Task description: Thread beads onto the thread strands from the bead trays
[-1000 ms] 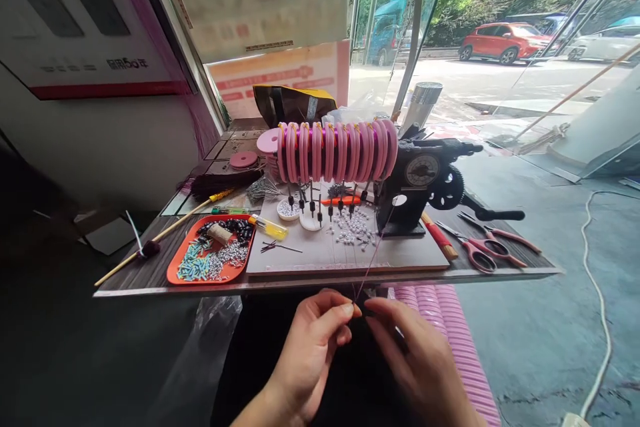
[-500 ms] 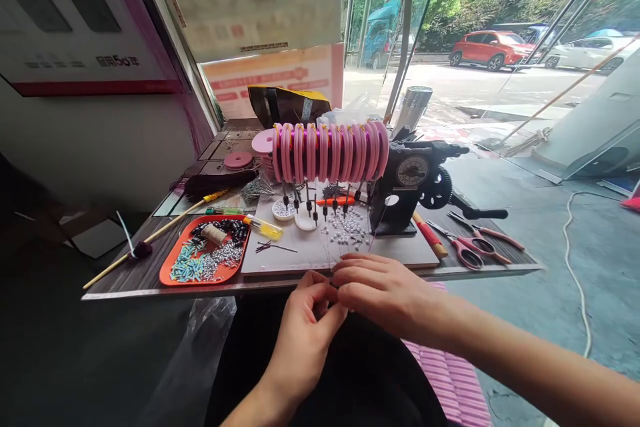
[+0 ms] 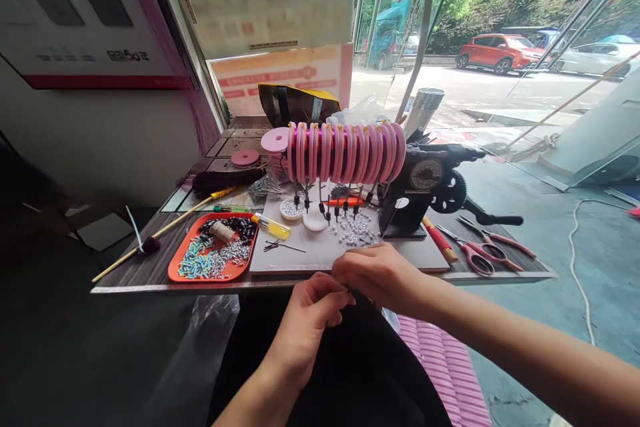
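My left hand is closed in a pinch in front of the board's near edge, with a tiny dark bit of thread at its fingertips. Against it, my right hand has its fingers bent down and pressed together, partly hiding what they grip. Fine threads run toward the hands from a row of pink bobbins on a black hand-cranked winder. Dark-tipped weights hang beneath the bobbins. Loose white beads lie on the pale board just beyond my hands.
An orange tray of beads and a yellow lighter are on the left. Scissors, pliers and a red-handled brush lie right. Small white dishes stand under the bobbins. A tasselled stick overhangs the table's left edge.
My right hand's fingers have drawn in and curled from a flatter reach. My left fingertips have shifted slightly right, still pinching. The whole view has swung a little left.
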`<state>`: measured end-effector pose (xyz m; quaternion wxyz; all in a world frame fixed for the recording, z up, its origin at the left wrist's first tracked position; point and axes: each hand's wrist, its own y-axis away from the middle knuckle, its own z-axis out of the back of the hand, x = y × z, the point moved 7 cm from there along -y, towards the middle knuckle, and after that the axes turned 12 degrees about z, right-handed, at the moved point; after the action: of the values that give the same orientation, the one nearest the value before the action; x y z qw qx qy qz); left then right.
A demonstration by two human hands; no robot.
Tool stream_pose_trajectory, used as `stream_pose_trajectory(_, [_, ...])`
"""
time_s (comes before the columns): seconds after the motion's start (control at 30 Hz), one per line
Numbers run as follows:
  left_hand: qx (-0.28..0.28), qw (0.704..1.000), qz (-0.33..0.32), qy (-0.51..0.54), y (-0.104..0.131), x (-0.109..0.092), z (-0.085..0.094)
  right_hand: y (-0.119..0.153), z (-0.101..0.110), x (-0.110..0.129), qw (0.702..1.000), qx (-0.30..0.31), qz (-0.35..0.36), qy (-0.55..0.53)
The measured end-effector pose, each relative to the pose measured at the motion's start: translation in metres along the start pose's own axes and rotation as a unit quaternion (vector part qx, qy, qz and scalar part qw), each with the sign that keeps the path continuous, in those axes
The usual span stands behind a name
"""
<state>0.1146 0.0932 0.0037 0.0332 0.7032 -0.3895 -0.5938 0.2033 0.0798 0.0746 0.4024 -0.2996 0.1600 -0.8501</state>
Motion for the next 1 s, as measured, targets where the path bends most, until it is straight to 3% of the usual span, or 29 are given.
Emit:
stream_pose_trajectory(0.07, [-0.034,0.992,-0.081,-0.088,0.003,-0.009,0.001,0.001,-0.002,-0.002,1.000,0.001,-0.013,0.003])
stream_pose_trajectory(0.13, [-0.092,0.962,-0.177,-0.186,0.010,-0.019,0.001,0.002,-0.003,-0.007,0.999,-0.006,-0.041,-0.003])
stream_pose_trajectory(0.2, [-0.154,0.901,-0.291,-0.284,0.022,-0.027,-0.003,0.003,-0.003,-0.012,0.997,-0.020,-0.076,-0.013])
stream_pose_trajectory(0.3, [-0.224,0.758,-0.460,-0.405,0.042,-0.033,-0.015,0.001,-0.002,-0.017,0.992,-0.037,-0.116,-0.034])
stream_pose_trajectory(0.37, [-0.242,0.679,-0.530,-0.447,0.050,-0.033,-0.022,-0.001,-0.001,-0.018,0.989,-0.042,-0.135,-0.049])
stream_pose_trajectory(0.4, [-0.241,0.656,-0.551,-0.457,0.052,-0.032,-0.024,-0.001,0.000,-0.019,0.987,-0.044,-0.144,-0.057])
stream_pose_trajectory(0.47, [-0.215,0.643,-0.563,-0.473,0.051,-0.032,-0.026,-0.002,0.001,-0.022,0.983,-0.044,-0.166,-0.071])
stream_pose_trajectory(0.6, [-0.121,0.688,-0.515,-0.497,0.039,-0.032,-0.026,-0.002,0.001,-0.029,0.976,-0.037,-0.198,-0.085])
stream_pose_trajectory(0.67, [-0.082,0.735,-0.479,-0.473,0.034,-0.033,-0.024,-0.003,0.002,-0.030,0.975,-0.037,-0.201,-0.086])
stream_pose_trajectory(0.73, [-0.055,0.804,-0.417,-0.420,0.026,-0.036,-0.020,-0.002,0.004,-0.029,0.976,-0.036,-0.196,-0.087])
stream_pose_trajectory(0.8, [-0.027,0.895,-0.302,-0.328,0.015,-0.034,-0.013,0.000,0.008,-0.022,0.983,-0.040,-0.164,-0.075])
stream_pose_trajectory(0.87, [0.023,0.974,-0.128,-0.187,0.001,-0.021,-0.008,0.005,0.012,-0.009,0.994,-0.031,-0.101,-0.035])
stream_pose_trajectory(0.93, [0.080,0.995,0.028,-0.059,-0.005,-0.005,-0.011,0.012,0.010,0.006,0.999,0.009,-0.016,0.042])
stream_pose_trajectory(1.0, [0.109,0.988,0.109,0.009,-0.007,0.004,-0.015,0.021,0.006,0.019,0.989,0.045,0.071,0.123])
